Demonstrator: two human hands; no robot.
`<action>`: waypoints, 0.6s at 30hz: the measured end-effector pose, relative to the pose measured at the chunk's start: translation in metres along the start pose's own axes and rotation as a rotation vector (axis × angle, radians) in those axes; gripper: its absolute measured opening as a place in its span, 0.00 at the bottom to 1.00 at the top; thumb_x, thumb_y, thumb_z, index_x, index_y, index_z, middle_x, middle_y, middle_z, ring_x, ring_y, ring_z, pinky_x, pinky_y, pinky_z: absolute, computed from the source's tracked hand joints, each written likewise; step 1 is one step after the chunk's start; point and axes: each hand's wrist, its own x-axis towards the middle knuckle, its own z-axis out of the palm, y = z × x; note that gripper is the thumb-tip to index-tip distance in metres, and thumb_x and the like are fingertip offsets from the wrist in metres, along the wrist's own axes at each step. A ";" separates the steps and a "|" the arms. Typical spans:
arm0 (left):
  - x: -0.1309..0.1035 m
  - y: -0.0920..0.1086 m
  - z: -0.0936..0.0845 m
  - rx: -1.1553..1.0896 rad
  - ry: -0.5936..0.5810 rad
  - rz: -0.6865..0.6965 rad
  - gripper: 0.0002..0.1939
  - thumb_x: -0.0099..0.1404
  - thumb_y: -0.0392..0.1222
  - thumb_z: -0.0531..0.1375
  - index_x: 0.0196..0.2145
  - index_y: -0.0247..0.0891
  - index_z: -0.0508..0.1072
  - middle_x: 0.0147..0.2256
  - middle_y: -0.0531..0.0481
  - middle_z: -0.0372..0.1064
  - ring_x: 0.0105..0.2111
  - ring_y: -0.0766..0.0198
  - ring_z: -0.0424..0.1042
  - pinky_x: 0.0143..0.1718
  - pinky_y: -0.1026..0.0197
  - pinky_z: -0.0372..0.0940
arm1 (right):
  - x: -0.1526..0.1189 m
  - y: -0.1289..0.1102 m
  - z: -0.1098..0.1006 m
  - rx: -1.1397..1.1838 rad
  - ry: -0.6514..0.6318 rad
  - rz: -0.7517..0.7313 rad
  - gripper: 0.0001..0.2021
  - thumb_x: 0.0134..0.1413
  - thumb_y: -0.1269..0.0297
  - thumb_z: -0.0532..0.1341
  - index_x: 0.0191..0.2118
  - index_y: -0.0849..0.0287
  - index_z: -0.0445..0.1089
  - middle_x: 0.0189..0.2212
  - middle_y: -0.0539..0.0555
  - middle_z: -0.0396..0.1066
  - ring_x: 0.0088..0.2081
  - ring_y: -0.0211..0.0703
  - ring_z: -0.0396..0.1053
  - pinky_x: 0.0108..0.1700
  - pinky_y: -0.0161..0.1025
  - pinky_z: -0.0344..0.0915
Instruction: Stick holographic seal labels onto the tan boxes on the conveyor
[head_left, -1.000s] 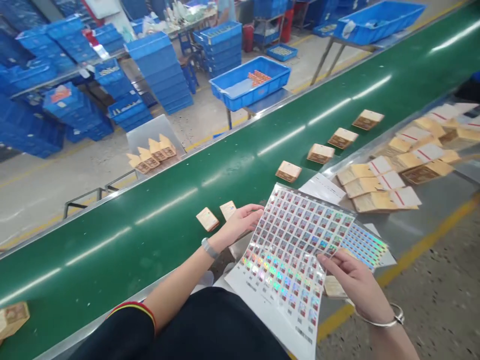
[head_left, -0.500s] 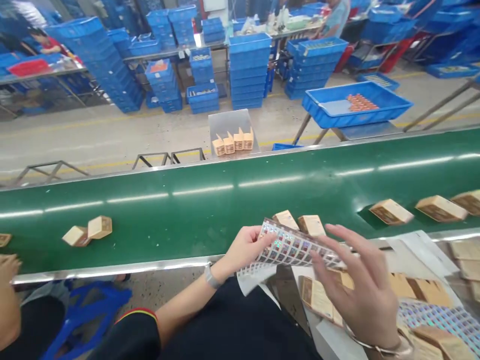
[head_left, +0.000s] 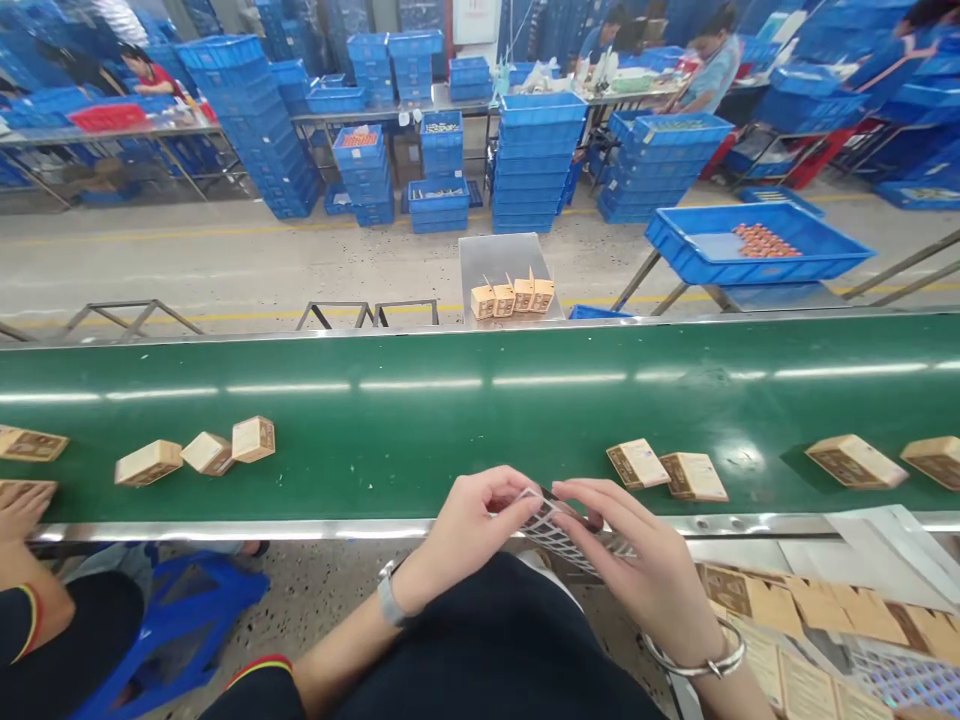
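Both hands are together at the belt's near edge, low in the middle of the view. My left hand [head_left: 480, 515] pinches the left end of a shiny sticker sheet [head_left: 574, 545] between thumb and fingers. The sheet is bent, with a white grid and a dark edge strip. On its right side my right hand [head_left: 637, 550] has closed its thumb and fingers around the sheet's upper part. Just beyond the hands, two small cardboard boxes [head_left: 637, 464] lie on the green belt [head_left: 435, 440].
More boxes [head_left: 255, 438] lie along the belt, left and right. At the lower right, flat boxes [head_left: 814, 690] and another sticker sheet [head_left: 907, 675] cover a surface. A co-worker's hand [head_left: 26, 508] touches a box at far left. A blue stool [head_left: 187, 610] stands below.
My right hand has moved left and closed on the sheet, which is now more folded between both hands. The view has shifted, and the co-worker's hand now rests on a box.
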 end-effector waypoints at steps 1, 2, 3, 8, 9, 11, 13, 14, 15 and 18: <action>0.000 -0.001 0.001 -0.063 -0.003 -0.022 0.20 0.60 0.57 0.64 0.33 0.34 0.72 0.29 0.49 0.72 0.28 0.66 0.69 0.32 0.65 0.62 | -0.001 -0.002 -0.001 0.020 -0.004 0.019 0.05 0.63 0.64 0.60 0.42 0.54 0.73 0.35 0.54 0.77 0.33 0.41 0.76 0.33 0.35 0.76; 0.000 -0.002 0.002 -0.113 -0.008 -0.042 0.22 0.58 0.59 0.65 0.32 0.33 0.72 0.28 0.48 0.72 0.27 0.67 0.68 0.32 0.65 0.62 | -0.002 -0.004 -0.001 0.037 -0.012 0.051 0.06 0.63 0.63 0.60 0.42 0.54 0.74 0.33 0.53 0.77 0.31 0.41 0.75 0.32 0.35 0.75; 0.000 -0.003 0.004 -0.153 -0.012 -0.059 0.24 0.57 0.60 0.65 0.31 0.33 0.72 0.27 0.49 0.72 0.26 0.68 0.68 0.31 0.65 0.62 | -0.003 -0.006 -0.002 0.052 -0.016 0.096 0.06 0.63 0.62 0.60 0.42 0.54 0.73 0.31 0.52 0.76 0.30 0.40 0.75 0.30 0.34 0.75; -0.001 -0.005 0.011 -0.142 0.029 -0.045 0.29 0.60 0.58 0.64 0.51 0.35 0.69 0.18 0.59 0.63 0.19 0.73 0.57 0.23 0.69 0.53 | -0.017 -0.015 -0.003 0.012 0.074 0.209 0.11 0.64 0.64 0.59 0.50 0.53 0.72 0.33 0.52 0.77 0.32 0.41 0.75 0.32 0.36 0.75; -0.001 -0.005 0.011 -0.090 0.011 -0.022 0.29 0.62 0.57 0.63 0.54 0.35 0.68 0.18 0.59 0.63 0.18 0.73 0.56 0.22 0.69 0.52 | -0.020 -0.018 -0.002 -0.028 0.091 0.185 0.11 0.63 0.65 0.59 0.49 0.52 0.73 0.35 0.53 0.77 0.34 0.43 0.75 0.35 0.38 0.76; -0.001 -0.003 0.011 0.048 -0.063 0.025 0.24 0.65 0.53 0.61 0.52 0.35 0.72 0.20 0.56 0.68 0.20 0.71 0.61 0.24 0.68 0.56 | -0.027 -0.023 -0.001 -0.105 0.116 0.157 0.12 0.61 0.65 0.61 0.50 0.51 0.73 0.37 0.55 0.77 0.37 0.46 0.75 0.37 0.42 0.75; 0.001 -0.001 0.012 0.169 -0.161 0.048 0.18 0.67 0.50 0.59 0.48 0.36 0.76 0.26 0.51 0.75 0.26 0.66 0.69 0.30 0.66 0.63 | -0.035 -0.029 -0.001 -0.146 0.143 0.183 0.14 0.61 0.66 0.61 0.52 0.51 0.72 0.37 0.55 0.76 0.37 0.47 0.74 0.37 0.43 0.75; 0.002 0.000 0.012 0.208 -0.210 0.045 0.16 0.67 0.48 0.59 0.46 0.37 0.77 0.29 0.50 0.77 0.29 0.64 0.73 0.34 0.65 0.65 | -0.039 -0.032 -0.002 -0.159 0.158 0.209 0.14 0.62 0.67 0.61 0.53 0.51 0.72 0.37 0.55 0.76 0.37 0.47 0.74 0.37 0.43 0.74; 0.004 0.000 0.014 0.229 -0.258 0.035 0.15 0.67 0.47 0.59 0.46 0.37 0.78 0.31 0.49 0.78 0.32 0.62 0.75 0.37 0.63 0.67 | -0.044 -0.034 -0.004 -0.170 0.172 0.236 0.14 0.62 0.68 0.61 0.52 0.51 0.72 0.37 0.55 0.76 0.37 0.46 0.74 0.37 0.42 0.74; 0.007 -0.003 0.023 0.231 -0.375 -0.010 0.14 0.66 0.46 0.61 0.46 0.38 0.78 0.32 0.50 0.80 0.35 0.60 0.77 0.40 0.62 0.69 | -0.060 -0.037 -0.013 -0.197 0.197 0.287 0.13 0.61 0.71 0.60 0.49 0.51 0.73 0.35 0.53 0.76 0.35 0.44 0.74 0.36 0.41 0.73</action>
